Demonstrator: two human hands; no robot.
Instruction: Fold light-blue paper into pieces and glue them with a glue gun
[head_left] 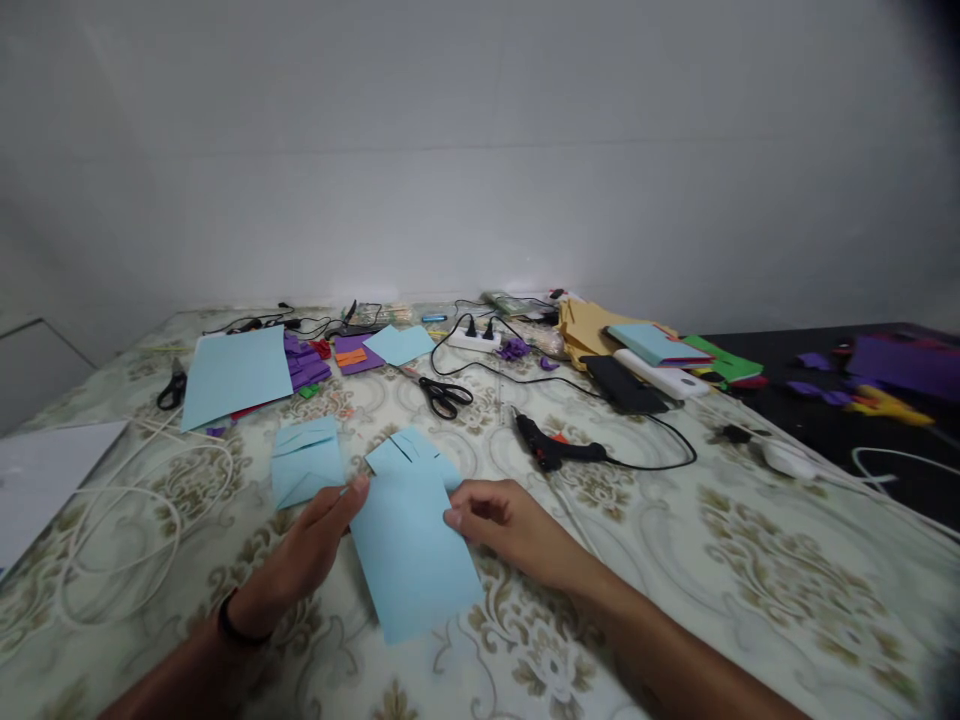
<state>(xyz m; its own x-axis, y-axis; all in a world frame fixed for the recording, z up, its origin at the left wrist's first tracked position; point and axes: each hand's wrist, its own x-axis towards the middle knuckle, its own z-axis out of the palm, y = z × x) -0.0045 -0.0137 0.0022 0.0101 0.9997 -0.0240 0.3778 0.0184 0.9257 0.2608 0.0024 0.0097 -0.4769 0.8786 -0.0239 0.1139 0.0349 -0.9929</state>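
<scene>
A light blue sheet of paper (416, 560) lies tilted in front of me, between my hands. My left hand (319, 535), with a dark band at the wrist, grips its upper left edge between thumb and fingers. On the opposite edge, my right hand (510, 520) pinches the paper with thumb and curled fingers. Just beyond the sheet, partly covered by it, are blue paper pieces with slits (411, 448). To their left rests a folded blue paper piece (304, 465), also slitted, close to my left fingertips.
Black-handled scissors (444, 396) lie ahead, and a black glue gun (555, 445) with its cord is at right. A white power strip (474, 341) sits farther back. Loops of white cable (176, 520) spread at left. Stacked coloured paper (660, 345) stands back right.
</scene>
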